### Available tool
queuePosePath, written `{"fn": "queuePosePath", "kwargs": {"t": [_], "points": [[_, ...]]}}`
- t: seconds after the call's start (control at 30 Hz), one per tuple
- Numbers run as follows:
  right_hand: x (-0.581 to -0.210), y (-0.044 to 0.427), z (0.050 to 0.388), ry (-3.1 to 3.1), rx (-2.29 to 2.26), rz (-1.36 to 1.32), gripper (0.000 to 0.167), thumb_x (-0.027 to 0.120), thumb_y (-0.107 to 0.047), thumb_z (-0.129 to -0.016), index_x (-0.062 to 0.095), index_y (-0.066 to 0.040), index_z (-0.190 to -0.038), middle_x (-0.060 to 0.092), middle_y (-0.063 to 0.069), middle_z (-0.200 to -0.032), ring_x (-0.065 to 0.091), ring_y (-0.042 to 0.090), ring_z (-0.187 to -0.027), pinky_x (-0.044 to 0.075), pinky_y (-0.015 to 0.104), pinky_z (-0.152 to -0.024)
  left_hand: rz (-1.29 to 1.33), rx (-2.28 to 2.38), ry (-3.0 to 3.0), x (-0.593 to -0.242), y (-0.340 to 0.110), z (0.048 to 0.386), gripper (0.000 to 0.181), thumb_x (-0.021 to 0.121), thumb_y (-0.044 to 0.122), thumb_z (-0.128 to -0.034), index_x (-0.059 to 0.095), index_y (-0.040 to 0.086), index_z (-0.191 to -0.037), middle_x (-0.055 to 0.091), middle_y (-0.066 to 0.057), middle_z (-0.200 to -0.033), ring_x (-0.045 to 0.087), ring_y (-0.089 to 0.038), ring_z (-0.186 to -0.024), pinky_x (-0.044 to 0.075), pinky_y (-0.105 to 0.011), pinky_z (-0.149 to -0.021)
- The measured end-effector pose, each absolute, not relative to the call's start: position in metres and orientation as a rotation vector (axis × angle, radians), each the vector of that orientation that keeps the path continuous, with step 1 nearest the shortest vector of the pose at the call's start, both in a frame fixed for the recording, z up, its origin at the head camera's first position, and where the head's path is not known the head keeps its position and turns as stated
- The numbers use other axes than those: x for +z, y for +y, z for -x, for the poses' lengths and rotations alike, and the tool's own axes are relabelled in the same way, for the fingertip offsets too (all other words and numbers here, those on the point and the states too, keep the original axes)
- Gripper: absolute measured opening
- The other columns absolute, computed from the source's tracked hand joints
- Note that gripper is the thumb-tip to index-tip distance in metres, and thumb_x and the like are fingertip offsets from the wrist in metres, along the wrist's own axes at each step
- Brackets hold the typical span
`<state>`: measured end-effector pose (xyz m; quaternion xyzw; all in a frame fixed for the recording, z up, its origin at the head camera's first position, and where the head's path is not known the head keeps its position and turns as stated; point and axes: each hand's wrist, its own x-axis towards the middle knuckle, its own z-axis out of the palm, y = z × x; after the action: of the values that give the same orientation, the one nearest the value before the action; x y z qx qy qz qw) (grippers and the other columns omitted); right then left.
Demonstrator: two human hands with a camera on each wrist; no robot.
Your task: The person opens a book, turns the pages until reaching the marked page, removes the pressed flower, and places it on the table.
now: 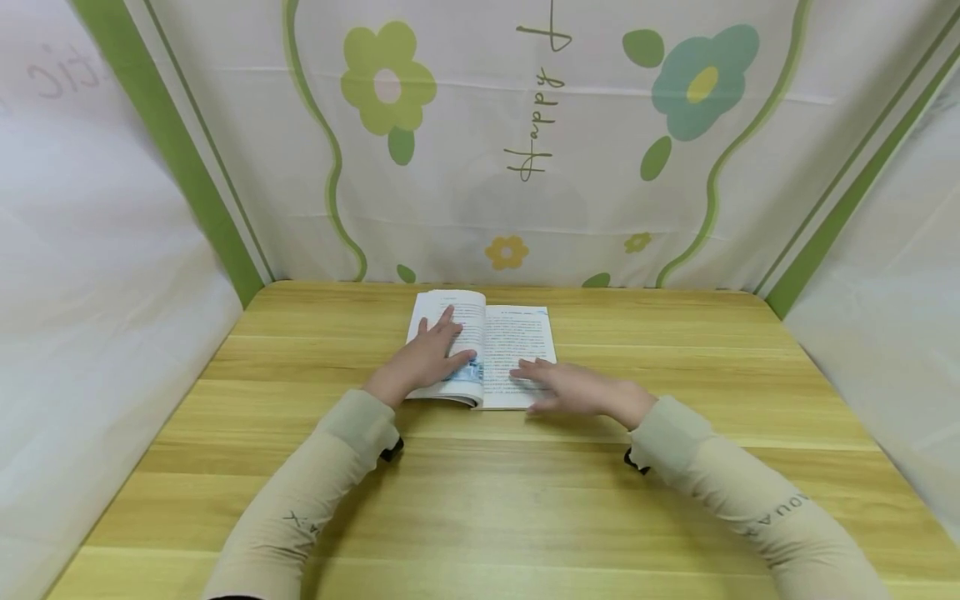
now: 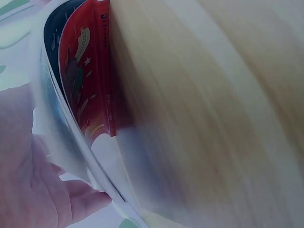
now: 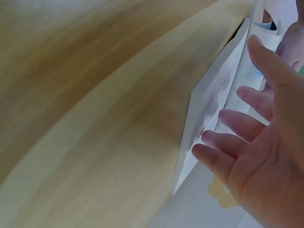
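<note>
An open book (image 1: pixel 517 333) lies near the far edge of the table, with printed text on both pages and a blue picture low on the left page. Its red cover (image 2: pixel 85 71) shows beneath the raised pages in the left wrist view. My left hand (image 1: pixel 427 354) rests on the left page with its fingers spread. Over the lower part of the right page is my right hand (image 1: pixel 573 389), fingers loosely extended and holding nothing. In the right wrist view the fingertips of this right hand (image 3: pixel 256 137) appear slightly apart from the page.
The wooden table (image 1: pixel 510 500) spreads around the book. A white curtain with flower prints (image 1: pixel 465 192) hangs behind its far edge, and pale fabric walls (image 1: pixel 97 275) rise on both sides.
</note>
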<state>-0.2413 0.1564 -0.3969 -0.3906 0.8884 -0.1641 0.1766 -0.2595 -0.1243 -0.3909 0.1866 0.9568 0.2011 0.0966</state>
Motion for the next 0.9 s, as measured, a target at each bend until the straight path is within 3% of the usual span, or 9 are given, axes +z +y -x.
{"fn": "queuePosePath", "kwargs": {"t": [0.13,0.4,0.57,0.73,0.9], "points": [[-0.397,0.163,0.241,2.529,-0.405,1.073,0.071,0.078,-0.033,-0.093,0.049,-0.004,-0.152,0.034,0.025,-0.161,0.03,0.046,-0.147,0.029,0.057,-0.117,-0.511,0.601,2.835,-0.391,-0.125,0.259,0.075,0.056,0.05,-0.1039,0.039,-0.003,-0.154,-0.003,-0.016,-0.17,0.0,-0.052,-0.151,0.006,-0.057,-0.122],[-0.394,0.173,0.24,2.557,-0.37,1.049,0.069,0.079,-0.026,-0.092,0.051,-0.004,-0.151,0.035,0.024,-0.16,0.033,0.044,-0.147,0.031,0.056,-0.116,-0.46,0.647,2.81,-0.392,-0.125,0.258,0.077,0.063,0.048,-0.1008,0.039,-0.003,-0.153,-0.015,-0.017,-0.169,-0.009,-0.054,-0.149,0.015,-0.06,-0.12],[-0.394,0.177,0.242,2.566,-0.378,1.019,0.065,0.079,-0.024,-0.092,0.054,-0.005,-0.149,0.037,0.021,-0.16,0.035,0.043,-0.146,0.032,0.055,-0.116,-0.458,0.659,2.791,-0.391,-0.126,0.257,0.08,0.063,0.047,-0.1013,0.032,-0.001,-0.157,-0.009,-0.018,-0.169,-0.005,-0.052,-0.15,0.013,-0.057,-0.121],[-0.393,0.18,0.246,2.534,-0.381,1.033,0.063,0.077,-0.026,-0.094,0.054,-0.005,-0.149,0.035,0.021,-0.161,0.035,0.044,-0.146,0.03,0.056,-0.117,-0.5,0.673,2.761,-0.389,-0.128,0.255,0.082,0.061,0.044,-0.1033,0.016,0.015,-0.166,0.001,-0.021,-0.169,-0.002,-0.055,-0.149,0.017,-0.064,-0.118],[-0.389,0.184,0.247,2.503,-0.381,1.027,0.058,0.073,-0.026,-0.098,0.054,-0.005,-0.148,0.033,0.021,-0.162,0.034,0.042,-0.147,0.03,0.055,-0.117,-0.575,0.639,2.737,-0.388,-0.13,0.253,0.067,0.056,0.041,-0.1062,0.029,0.02,-0.164,-0.002,-0.026,-0.167,-0.005,-0.061,-0.146,0.019,-0.069,-0.115]]}}
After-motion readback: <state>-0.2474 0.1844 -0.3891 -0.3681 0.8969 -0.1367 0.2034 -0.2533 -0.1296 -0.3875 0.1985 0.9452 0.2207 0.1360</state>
